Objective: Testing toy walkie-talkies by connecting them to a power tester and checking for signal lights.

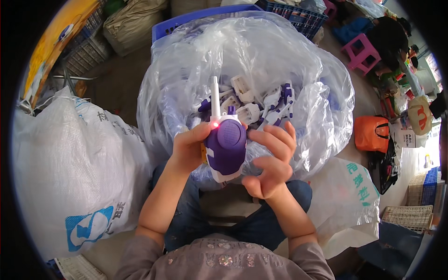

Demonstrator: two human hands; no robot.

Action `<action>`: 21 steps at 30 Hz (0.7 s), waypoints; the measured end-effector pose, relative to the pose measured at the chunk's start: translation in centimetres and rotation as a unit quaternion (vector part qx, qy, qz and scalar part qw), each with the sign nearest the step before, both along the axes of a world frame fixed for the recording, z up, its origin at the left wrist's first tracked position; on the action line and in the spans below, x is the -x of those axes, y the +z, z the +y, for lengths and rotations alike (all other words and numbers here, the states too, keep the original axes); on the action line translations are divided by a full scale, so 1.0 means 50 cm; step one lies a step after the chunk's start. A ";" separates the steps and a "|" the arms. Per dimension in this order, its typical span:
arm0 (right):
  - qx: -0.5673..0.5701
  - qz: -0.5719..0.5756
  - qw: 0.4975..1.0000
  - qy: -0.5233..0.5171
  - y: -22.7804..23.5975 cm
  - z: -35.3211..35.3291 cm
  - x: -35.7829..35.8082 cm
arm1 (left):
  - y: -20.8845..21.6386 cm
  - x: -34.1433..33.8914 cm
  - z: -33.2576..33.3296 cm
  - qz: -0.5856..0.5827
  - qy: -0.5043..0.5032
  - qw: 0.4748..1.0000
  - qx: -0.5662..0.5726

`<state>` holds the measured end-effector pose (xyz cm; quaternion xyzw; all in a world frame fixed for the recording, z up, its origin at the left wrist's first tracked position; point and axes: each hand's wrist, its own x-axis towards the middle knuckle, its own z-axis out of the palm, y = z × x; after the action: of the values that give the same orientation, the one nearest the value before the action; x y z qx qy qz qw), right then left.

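- Clear plastic bag, largest item, open-mouthed in a blue crate; thin film slack under the hands. Possible snag of a finger or the antenna on the film, with parts spilling over the lip.
- White woven sack just beside the left forearm; possible nudge by the elbow. Contents hidden.
- Heap of white and purple toy parts inside the bag: lower layers hidden, count and kind hard to make out through glare.
- Purple and white toy walkie-talkie, upright above the bag mouth, antenna up, red light lit. Possible slip into the heap, since gripped from one side only.
- Left hand clamped on the toy's left edge, thumb on the front; fingers behind it hidden.
- Right hand just beside the toy, fingers apart and curled, holding nothing; contact with the casing uncertain.
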<state>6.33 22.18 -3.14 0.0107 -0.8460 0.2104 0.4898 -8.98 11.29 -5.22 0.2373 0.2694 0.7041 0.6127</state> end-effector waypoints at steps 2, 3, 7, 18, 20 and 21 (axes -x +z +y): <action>-0.040 -0.080 0.996 -0.012 0.007 0.006 0.008 | -0.026 0.011 -0.008 -0.136 -0.030 0.988 -0.074; -0.040 -0.081 0.996 -0.013 0.001 0.004 0.006 | -0.023 0.008 -0.005 -0.137 -0.031 0.987 -0.074; 0.020 0.064 0.998 0.002 -0.008 -0.003 0.008 | -0.037 0.014 -0.008 -0.090 -0.030 0.992 -0.081; 0.706 0.029 0.683 0.186 0.015 -0.008 0.009 | 0.026 0.012 0.007 -0.098 0.080 0.969 -0.210; 0.778 -0.058 0.559 0.280 -0.007 -0.027 0.016 | 0.034 0.000 0.003 -0.136 0.125 0.957 -0.225; 0.781 -0.097 0.523 0.326 -0.014 -0.039 0.024 | 0.029 -0.004 0.004 -0.136 0.125 0.957 -0.224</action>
<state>5.15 20.25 -3.86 -0.1214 -0.3222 0.9319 0.1143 -8.79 11.50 -3.77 0.2349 0.0460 0.8432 0.4814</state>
